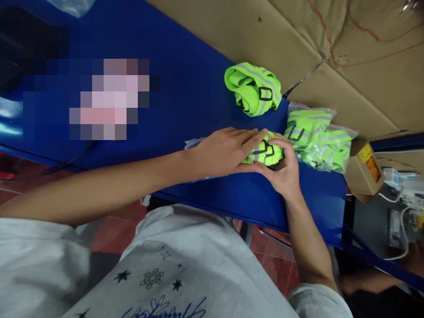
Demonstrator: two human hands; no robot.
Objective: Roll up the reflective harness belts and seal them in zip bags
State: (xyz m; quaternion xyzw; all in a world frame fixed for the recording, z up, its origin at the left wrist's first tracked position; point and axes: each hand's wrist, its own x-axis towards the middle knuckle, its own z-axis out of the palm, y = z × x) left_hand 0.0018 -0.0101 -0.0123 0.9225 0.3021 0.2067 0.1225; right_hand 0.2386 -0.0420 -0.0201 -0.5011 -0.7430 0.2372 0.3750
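Note:
A folded neon-yellow reflective strap (265, 152) with black buckles is between my two hands, just above the blue table. My left hand (223, 148) lies over its left side, fingers closed against it. From the right, my right hand (286, 170) grips the same bundle, thumb below and fingers curled over the top. Under my left wrist lies a clear plastic bag (194, 142), mostly covered by the arm. Beyond my hands sits a looser rolled reflective strap (255, 90) with a black buckle.
Bagged reflective straps (318, 137) lie on the blue table (185, 84) to the right. A cardboard box (364, 170) stands past them, near white cables. Brown covering (298, 39) borders the far side. Another person's arm (371, 282) shows at lower right. A left patch is pixelated.

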